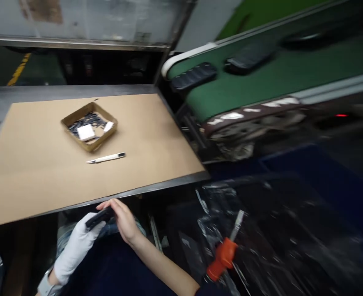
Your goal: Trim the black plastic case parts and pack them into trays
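White-gloved left hand [80, 240]: you are grasping one black, oblong piece [98, 218]. Bare right hand [125, 221]: fingers are touching it, closure unclear; bracing left-handed is serving best.

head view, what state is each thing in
Black part: held
Left hand: gloved, gripping the black part
Right hand: bare, touching the black part
Box: open, dark pieces inside
Cutter: lying flat
Conveyor belt: loaded; running or not, unclear
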### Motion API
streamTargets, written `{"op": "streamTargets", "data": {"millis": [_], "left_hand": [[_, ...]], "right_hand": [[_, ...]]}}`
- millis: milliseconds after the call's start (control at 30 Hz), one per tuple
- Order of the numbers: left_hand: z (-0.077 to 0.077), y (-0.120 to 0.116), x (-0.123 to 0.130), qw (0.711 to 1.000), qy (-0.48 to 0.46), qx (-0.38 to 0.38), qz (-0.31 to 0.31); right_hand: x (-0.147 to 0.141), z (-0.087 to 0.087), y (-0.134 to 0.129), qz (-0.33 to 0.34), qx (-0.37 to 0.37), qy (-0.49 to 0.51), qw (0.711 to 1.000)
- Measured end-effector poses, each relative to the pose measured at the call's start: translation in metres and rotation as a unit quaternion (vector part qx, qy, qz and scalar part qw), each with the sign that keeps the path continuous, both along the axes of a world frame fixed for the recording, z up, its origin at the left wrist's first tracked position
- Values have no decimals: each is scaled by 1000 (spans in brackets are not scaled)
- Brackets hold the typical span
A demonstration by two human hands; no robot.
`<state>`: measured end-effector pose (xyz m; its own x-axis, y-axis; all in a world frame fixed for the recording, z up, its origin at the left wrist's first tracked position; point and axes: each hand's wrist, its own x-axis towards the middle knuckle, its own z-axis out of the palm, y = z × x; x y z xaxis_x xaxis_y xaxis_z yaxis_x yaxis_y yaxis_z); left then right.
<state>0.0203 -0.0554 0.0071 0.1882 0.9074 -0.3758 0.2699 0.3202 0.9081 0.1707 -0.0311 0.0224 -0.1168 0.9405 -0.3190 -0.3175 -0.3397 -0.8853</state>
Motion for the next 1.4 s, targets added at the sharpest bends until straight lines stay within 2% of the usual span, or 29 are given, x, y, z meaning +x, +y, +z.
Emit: {"op": "streamTargets", "data": {"millis": [100,200,267,333,400,533,633,700,733,767,833,867,900,967,1000,1033,1067,1100,1133,1167,1200,1233,1300,1333,1400], "left_hand": [[-7,10,-11,996,33,-74,46],[-9,28,-10,992,95,-79,22],[-2,38,2,994,82,-67,-41],[9,44,23,987,53,-62,-136],[20,49,46,972,25,-61,-227],[30,51,87,950,-15,-51,-307],[27,44,110,934,-83,-61,-343],[22,39,121,937,-140,-70,-312],[20,37,125,947,-157,-69,-271],[20,37,127,960,-160,-61,-220],[22,39,128,982,-122,-15,-144],[26,42,127,984,-90,11,-156],[30,44,127,976,-59,34,-205],[41,47,128,938,-29,63,-338],[46,48,129,922,-34,71,-379],[50,50,131,919,-49,77,-384],[52,51,132,929,-70,87,-352],[53,54,132,947,-88,93,-296],[52,59,131,963,-101,94,-232],[50,65,128,975,-107,93,-172],[47,72,123,983,-107,91,-121],[43,79,117,988,-101,87,-83],[35,93,102,993,-83,79,-38],[32,99,95,994,-76,74,-26],[26,104,83,996,-65,58,-10]], "right_hand": [[15,-5,4,-21,74,-125,989],[39,-3,4,-71,115,-213,968],[55,4,-2,-42,123,-194,972],[70,13,-12,15,113,-165,980],[85,24,-24,18,81,-152,985],[115,37,-46,-165,51,-151,973],[134,38,-55,-310,45,-157,937],[145,35,-60,-400,34,-138,905],[150,34,-62,-414,26,-121,902],[155,34,-64,-394,19,-108,913],[161,37,-68,-287,9,-149,946],[161,41,-69,-233,12,-202,951],[160,44,-70,-184,19,-259,948],[152,52,-71,-81,41,-324,942],[149,55,-71,-27,50,-323,945],[147,58,-71,18,55,-313,948],[148,61,-73,32,59,-309,949],[155,64,-76,1,61,-324,944],[167,67,-80,-77,63,-359,928],[185,70,-85,-186,63,-405,893],[209,73,-90,-309,56,-451,836],[235,76,-96,-429,38,-492,757],[290,78,-106,-565,-52,-552,611],[313,77,-108,-582,-85,-558,586],[344,71,-108,-580,-137,-564,571]]}}
